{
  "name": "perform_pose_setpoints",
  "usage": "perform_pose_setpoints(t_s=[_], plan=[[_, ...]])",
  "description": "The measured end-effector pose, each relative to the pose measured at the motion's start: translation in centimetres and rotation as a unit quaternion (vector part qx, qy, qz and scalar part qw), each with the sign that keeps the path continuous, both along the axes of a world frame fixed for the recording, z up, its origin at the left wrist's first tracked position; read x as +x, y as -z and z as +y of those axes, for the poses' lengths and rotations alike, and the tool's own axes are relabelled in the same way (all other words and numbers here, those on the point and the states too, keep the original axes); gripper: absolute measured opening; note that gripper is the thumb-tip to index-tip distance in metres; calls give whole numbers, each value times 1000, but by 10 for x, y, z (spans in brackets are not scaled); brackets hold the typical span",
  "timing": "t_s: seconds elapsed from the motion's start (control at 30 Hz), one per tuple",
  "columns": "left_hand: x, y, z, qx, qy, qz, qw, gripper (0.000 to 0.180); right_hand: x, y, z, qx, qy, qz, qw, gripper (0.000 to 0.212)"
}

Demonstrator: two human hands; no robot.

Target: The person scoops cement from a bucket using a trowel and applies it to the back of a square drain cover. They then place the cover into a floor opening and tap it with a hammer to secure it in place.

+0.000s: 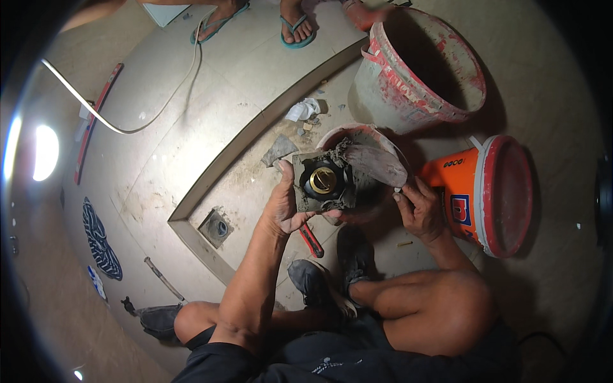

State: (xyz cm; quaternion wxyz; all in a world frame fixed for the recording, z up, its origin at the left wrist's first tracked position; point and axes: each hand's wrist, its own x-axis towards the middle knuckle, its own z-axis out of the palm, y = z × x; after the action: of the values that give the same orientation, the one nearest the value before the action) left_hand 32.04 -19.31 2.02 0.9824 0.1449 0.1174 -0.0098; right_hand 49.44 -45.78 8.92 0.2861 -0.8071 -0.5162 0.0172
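Note:
My left hand (281, 201) grips the edge of a square floor drain (308, 199), its underside facing up. A round gold-coloured fitting (322, 180) sits in its middle, with dark wet mortar along the edges. Between the fingertips of my right hand (421, 209) is the end of a flat, rounded, mortar-smeared spatula-like tool (378, 165); its far end touches the mortar (345, 150) at the drain's upper right corner. Both are held over a mortar bucket (331, 135), which they partly hide. A red utility knife (311, 241) lies on the floor below my left hand.
A large stained bucket (389, 89) and an orange lidded pail (456, 191) stand at the right. A raised curb (255, 127) crosses the floor; inside its corner is a square drain opening (218, 226). Left lie a red level (97, 121) and white cable (131, 131). Another person's sandalled feet (297, 25) are beyond.

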Motion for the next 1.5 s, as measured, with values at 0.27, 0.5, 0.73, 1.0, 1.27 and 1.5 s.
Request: perform_pose_setpoints(t_s=[0.27,0.5,0.73,1.0,1.27,1.5], plan=[[-13,0,-2,-38,48,-8,998,96,3,15,-16,-24,69,-81,994,23],[-21,-38,4,78,121,133,981,92,16,-28,19,22,-84,-49,995,20],[-32,-12,10,86,159,126,975,83,28,-26,27,-14,-141,-61,988,36],[-30,-25,6,90,153,111,978,84,23,-22,22,-48,-127,-106,985,25],[-31,-30,6,80,90,138,983,84,26,-13,8,-62,-71,-119,988,19],[-34,-15,16,75,41,116,990,82,4,4,-5,-12,3,38,999,19]])
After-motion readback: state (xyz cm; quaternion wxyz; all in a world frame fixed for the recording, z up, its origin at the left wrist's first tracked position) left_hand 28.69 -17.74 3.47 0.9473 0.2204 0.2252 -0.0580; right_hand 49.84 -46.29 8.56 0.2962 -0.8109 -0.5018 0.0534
